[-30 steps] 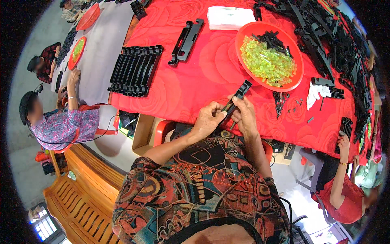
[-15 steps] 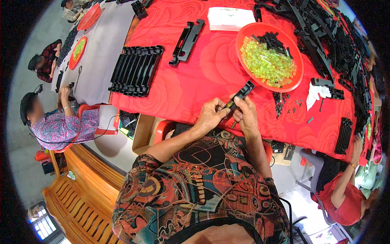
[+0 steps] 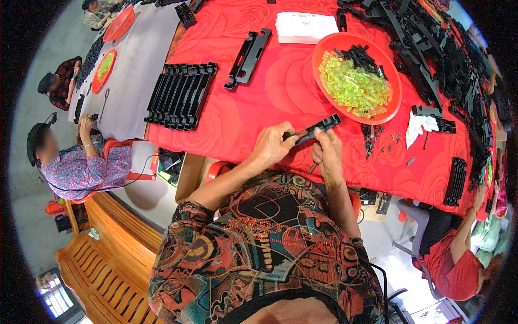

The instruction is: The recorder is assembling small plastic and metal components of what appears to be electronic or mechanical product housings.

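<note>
A long black plastic part point(image 3: 325, 125) with notched ends is held between my two hands above the table's near edge. My left hand point(image 3: 273, 144) pinches its left end between thumb and fingers. My right hand point(image 3: 328, 152) is closed at its middle, thumb pressed along the near side and the other fingers curled under. A small thin greenish piece point(image 3: 312, 168) pokes out below the curled right fingers; its kind is unclear. Beyond the hands is a red bowl point(image 3: 393, 102) of yellow-green translucent pieces point(image 3: 353, 86) and small black pieces point(image 3: 362, 56).
At left, several black parts point(image 3: 181, 97) lie in a row on the red cloth point(image 3: 286, 70). Another black part point(image 3: 248, 59) lies beyond them. A white box point(image 3: 306, 27), white glove point(image 3: 420, 128) and heaped black parts point(image 3: 415, 48) lie farther off. People sit at both sides.
The black part has turned to lie more level, its far end swinging right and down. My left hand has shifted slightly left and up; the right thumb has moved along the part.
</note>
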`<action>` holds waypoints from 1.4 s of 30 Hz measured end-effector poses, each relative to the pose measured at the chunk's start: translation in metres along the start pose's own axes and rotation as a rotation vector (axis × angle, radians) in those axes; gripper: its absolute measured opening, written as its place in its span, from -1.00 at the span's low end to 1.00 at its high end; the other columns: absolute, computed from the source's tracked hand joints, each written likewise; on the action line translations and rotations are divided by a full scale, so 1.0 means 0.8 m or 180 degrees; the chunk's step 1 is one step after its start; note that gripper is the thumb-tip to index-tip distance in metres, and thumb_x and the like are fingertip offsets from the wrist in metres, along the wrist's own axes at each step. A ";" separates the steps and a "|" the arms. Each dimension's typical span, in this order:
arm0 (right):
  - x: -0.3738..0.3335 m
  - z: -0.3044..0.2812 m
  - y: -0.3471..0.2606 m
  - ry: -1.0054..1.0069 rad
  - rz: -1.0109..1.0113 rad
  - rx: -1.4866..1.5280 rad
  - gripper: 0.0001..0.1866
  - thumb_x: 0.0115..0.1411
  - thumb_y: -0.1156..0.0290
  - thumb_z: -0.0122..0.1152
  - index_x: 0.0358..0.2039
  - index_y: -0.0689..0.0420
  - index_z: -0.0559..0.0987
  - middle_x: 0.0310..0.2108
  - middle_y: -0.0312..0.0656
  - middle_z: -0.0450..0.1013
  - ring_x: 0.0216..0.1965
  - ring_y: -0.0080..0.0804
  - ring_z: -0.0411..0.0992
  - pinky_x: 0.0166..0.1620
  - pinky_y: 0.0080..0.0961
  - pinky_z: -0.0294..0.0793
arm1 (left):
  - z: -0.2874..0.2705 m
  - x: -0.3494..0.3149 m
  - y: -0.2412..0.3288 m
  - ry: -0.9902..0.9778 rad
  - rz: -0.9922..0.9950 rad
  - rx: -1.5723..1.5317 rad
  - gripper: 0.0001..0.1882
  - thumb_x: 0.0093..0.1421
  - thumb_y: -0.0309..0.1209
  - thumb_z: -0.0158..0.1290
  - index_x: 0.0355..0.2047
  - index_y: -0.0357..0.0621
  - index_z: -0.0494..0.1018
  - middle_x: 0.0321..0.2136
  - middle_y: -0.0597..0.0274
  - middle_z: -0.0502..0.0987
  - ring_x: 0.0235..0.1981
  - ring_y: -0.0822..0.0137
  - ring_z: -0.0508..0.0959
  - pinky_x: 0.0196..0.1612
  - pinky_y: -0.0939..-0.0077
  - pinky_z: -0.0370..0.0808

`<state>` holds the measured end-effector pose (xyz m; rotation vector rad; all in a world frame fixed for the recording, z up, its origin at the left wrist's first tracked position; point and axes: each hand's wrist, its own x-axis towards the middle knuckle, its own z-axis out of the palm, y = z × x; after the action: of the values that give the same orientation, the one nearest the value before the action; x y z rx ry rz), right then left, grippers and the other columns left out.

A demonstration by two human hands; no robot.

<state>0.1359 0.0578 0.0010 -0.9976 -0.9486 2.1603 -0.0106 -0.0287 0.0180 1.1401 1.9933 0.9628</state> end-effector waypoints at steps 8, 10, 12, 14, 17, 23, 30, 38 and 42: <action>0.007 -0.011 -0.010 0.0887 -0.0723 0.0322 -0.84 0.23 0.40 0.02 -0.24 0.21 0.41 -0.59 -0.38 0.27 -0.76 -0.76 0.02 -0.74 -0.71 0.00 | -0.013 0.037 -0.009 0.0053 0.0919 0.0827 -0.86 0.01 -0.41 0.16 -0.49 -0.23 0.47 -0.54 0.07 0.41 -0.41 0.09 0.45 -0.33 0.23 0.37; 0.003 -0.011 -0.016 0.0887 -0.1093 0.0363 -0.88 0.24 0.45 -0.02 -0.25 0.20 0.40 -0.61 -0.41 0.21 -0.75 -0.77 0.02 -0.74 -0.73 0.03 | -0.012 0.041 -0.011 0.0090 0.1103 0.1059 -0.86 0.01 -0.42 0.15 -0.50 -0.23 0.47 -0.53 0.05 0.42 -0.41 0.06 0.45 -0.33 0.21 0.37; -0.003 -0.006 -0.026 0.0974 -0.1460 0.0332 -0.90 0.24 0.49 -0.06 -0.26 0.20 0.40 -0.66 -0.46 0.11 -0.74 -0.78 0.00 -0.73 -0.74 0.03 | -0.010 0.046 -0.016 0.0051 0.1331 0.1247 -0.86 0.01 -0.42 0.15 -0.49 -0.23 0.47 -0.52 0.06 0.42 -0.40 0.04 0.45 -0.33 0.19 0.37; -0.004 -0.008 -0.029 0.0996 -0.1738 0.0004 -0.88 0.26 0.47 -0.07 -0.28 0.22 0.42 -0.68 -0.45 0.10 -0.76 -0.76 -0.02 -0.72 -0.74 0.00 | -0.010 0.046 -0.017 0.0053 0.1472 0.1295 -0.86 0.01 -0.41 0.15 -0.47 -0.22 0.47 -0.50 0.06 0.43 -0.39 0.03 0.45 -0.32 0.19 0.38; 0.003 -0.014 -0.019 0.1068 -0.1889 -0.0348 -0.85 0.27 0.45 -0.09 -0.34 0.24 0.43 -0.71 -0.45 0.07 -0.77 -0.75 -0.04 -0.73 -0.73 -0.01 | -0.014 0.041 -0.015 0.0163 0.1670 0.1197 -0.82 0.01 -0.38 0.16 -0.40 -0.19 0.47 -0.46 0.07 0.43 -0.37 0.05 0.44 -0.30 0.21 0.38; 0.008 -0.018 -0.019 0.1063 -0.1608 -0.0160 -0.79 0.29 0.39 -0.08 -0.41 0.24 0.43 -0.75 -0.48 0.02 -0.77 -0.76 -0.04 -0.73 -0.72 -0.02 | -0.019 0.015 -0.017 0.0368 0.2515 0.1496 -0.74 -0.01 -0.38 0.14 -0.28 -0.15 0.46 -0.29 0.12 0.39 -0.29 0.12 0.41 -0.23 0.27 0.39; 0.011 -0.021 -0.020 0.1023 -0.1190 0.0240 -0.77 0.30 0.37 -0.10 -0.42 0.23 0.43 -0.76 -0.49 0.02 -0.79 -0.77 -0.04 -0.74 -0.70 -0.03 | -0.006 0.015 -0.031 0.0402 0.2486 0.2161 -0.72 0.02 -0.48 0.03 -0.20 -0.16 0.48 -0.26 0.12 0.38 -0.25 0.15 0.40 -0.21 0.30 0.41; 0.014 -0.023 -0.014 0.0850 -0.1217 0.0389 -0.76 0.30 0.36 -0.09 -0.43 0.23 0.43 -0.77 -0.48 0.00 -0.80 -0.76 -0.06 -0.76 -0.70 -0.03 | -0.011 0.012 -0.037 0.0628 0.2568 0.1816 -0.74 -0.03 -0.51 0.10 -0.26 -0.17 0.50 -0.29 0.13 0.42 -0.31 0.17 0.44 -0.24 0.32 0.44; 0.017 -0.024 -0.013 0.0927 -0.1221 0.0416 -0.74 0.30 0.34 -0.09 -0.44 0.23 0.43 -0.76 -0.48 0.00 -0.80 -0.75 -0.07 -0.76 -0.70 -0.04 | -0.014 0.015 -0.035 0.0463 0.2505 0.1980 -0.76 0.00 -0.49 0.06 -0.26 -0.19 0.48 -0.28 0.11 0.42 -0.28 0.15 0.44 -0.24 0.32 0.44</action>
<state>0.1460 0.0808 -0.0054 -0.9462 -0.7749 1.6837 -0.0363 -0.0313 -0.0010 2.3698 2.0348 0.7907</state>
